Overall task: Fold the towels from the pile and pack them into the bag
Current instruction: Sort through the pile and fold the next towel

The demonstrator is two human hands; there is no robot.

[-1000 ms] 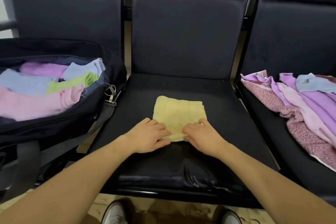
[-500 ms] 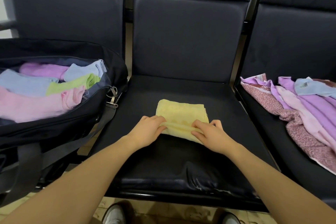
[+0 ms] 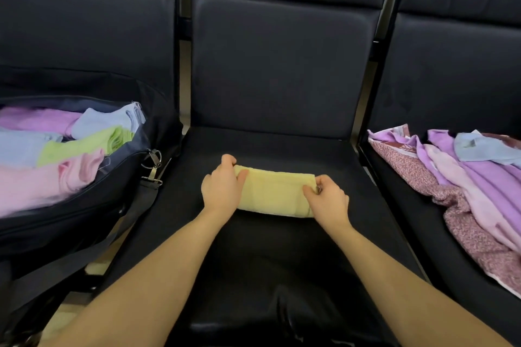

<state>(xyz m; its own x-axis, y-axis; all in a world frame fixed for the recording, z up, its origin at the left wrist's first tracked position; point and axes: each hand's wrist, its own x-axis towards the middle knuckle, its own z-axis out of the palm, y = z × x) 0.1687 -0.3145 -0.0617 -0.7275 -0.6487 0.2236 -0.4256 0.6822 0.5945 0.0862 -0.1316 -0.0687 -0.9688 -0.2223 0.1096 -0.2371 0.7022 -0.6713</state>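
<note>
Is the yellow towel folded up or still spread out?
Folded. The yellow towel lies as a narrow, layered strip on the seat, the left hand and right hand gripping its ends.

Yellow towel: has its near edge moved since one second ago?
Yes. Both hands, left hand and right hand, have folded the yellow towel away, toward the seat back, leaving a narrower strip.

Three dark navy padded leatherette seats stand joined in a row, with pale tiled floor glimpsed beneath them.
</note>
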